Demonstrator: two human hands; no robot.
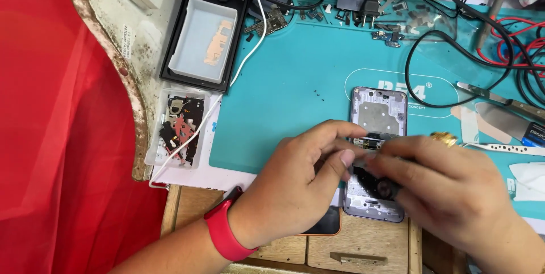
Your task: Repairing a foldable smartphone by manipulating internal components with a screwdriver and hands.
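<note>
An opened phone frame (378,109), silver-lilac with its back off, lies on a teal work mat (295,81). Over its lower half, my left hand (301,180) pinches a small dark part (369,144) between thumb and forefinger; a red band is on that wrist. My right hand (454,189), blurred and wearing a gold ring, covers the frame's lower right and touches a black part (379,186) there. Both hands meet at the frame's middle. What lies under the fingers is hidden.
A clear tray of small black and copper parts (180,129) sits left of the mat, with a black box holding a white tray (203,38) behind it. Black and red cables (499,41), tweezers (505,148), a blade tool (499,116), a plug (370,7). Red cloth (51,109) fills the left.
</note>
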